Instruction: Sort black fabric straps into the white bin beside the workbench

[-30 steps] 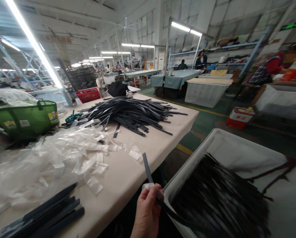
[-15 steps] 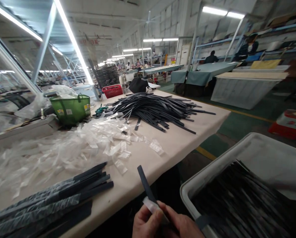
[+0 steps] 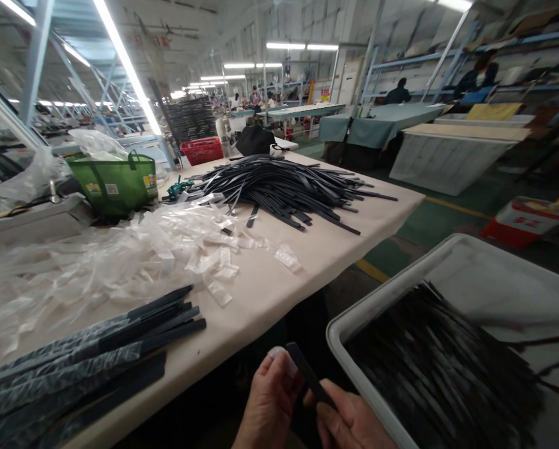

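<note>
In the head view, a bare-ended strip is held by the right hand, white film by the left hand, with wrapped strips unopened leftward.

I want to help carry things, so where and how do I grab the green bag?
Best grab the green bag by its handle, probably from above: the loop sticks up past the rim, while clear plastic bulges from the top beside it.

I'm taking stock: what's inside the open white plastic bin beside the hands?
Long black strips lie heaped in the white plastic bin; whatever is beneath them is covered.
</note>
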A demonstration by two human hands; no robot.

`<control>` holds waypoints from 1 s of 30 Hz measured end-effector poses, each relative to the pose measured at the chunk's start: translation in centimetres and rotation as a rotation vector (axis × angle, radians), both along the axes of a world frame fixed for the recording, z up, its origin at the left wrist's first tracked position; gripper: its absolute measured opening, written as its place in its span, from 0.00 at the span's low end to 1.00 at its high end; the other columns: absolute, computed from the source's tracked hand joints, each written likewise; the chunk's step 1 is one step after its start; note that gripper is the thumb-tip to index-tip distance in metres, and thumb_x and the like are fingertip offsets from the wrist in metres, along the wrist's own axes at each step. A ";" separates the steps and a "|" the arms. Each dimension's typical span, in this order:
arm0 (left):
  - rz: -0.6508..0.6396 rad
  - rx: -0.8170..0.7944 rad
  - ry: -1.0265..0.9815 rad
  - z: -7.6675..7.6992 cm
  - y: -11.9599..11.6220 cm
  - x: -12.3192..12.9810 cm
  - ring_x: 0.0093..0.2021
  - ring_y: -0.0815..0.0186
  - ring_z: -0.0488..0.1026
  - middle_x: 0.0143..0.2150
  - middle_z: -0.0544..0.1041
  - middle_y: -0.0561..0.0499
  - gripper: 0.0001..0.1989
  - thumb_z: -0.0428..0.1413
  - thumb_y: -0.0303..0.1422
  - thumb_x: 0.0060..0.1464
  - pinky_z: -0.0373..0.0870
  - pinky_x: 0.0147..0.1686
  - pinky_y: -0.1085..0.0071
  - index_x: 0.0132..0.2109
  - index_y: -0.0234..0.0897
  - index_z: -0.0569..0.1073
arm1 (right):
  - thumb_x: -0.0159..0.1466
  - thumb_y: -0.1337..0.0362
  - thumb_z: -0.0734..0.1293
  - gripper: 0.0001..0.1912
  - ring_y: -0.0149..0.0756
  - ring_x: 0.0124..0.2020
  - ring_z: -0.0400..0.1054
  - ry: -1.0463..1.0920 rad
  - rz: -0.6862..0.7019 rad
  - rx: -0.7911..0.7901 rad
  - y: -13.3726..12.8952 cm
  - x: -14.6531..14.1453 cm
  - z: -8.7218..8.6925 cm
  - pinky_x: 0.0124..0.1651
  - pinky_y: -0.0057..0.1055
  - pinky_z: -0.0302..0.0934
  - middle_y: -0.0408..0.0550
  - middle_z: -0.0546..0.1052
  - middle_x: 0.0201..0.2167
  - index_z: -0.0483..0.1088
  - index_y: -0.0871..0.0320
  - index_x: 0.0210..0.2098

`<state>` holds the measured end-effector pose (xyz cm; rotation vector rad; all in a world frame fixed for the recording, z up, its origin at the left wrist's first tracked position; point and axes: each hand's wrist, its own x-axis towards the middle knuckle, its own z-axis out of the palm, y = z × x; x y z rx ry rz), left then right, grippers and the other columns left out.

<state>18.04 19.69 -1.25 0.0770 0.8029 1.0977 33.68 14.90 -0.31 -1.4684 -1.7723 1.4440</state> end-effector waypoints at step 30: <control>0.065 -0.193 0.044 -4.1 -0.9 -0.8 0.32 0.68 0.77 0.33 0.80 0.48 0.07 0.61 0.32 0.57 0.73 0.33 0.73 0.40 0.31 0.74 | 0.69 0.57 0.53 0.18 0.40 0.27 0.75 -0.387 0.132 0.084 0.9 1.0 -1.0 0.28 0.29 0.63 0.47 0.80 0.27 0.70 0.56 0.45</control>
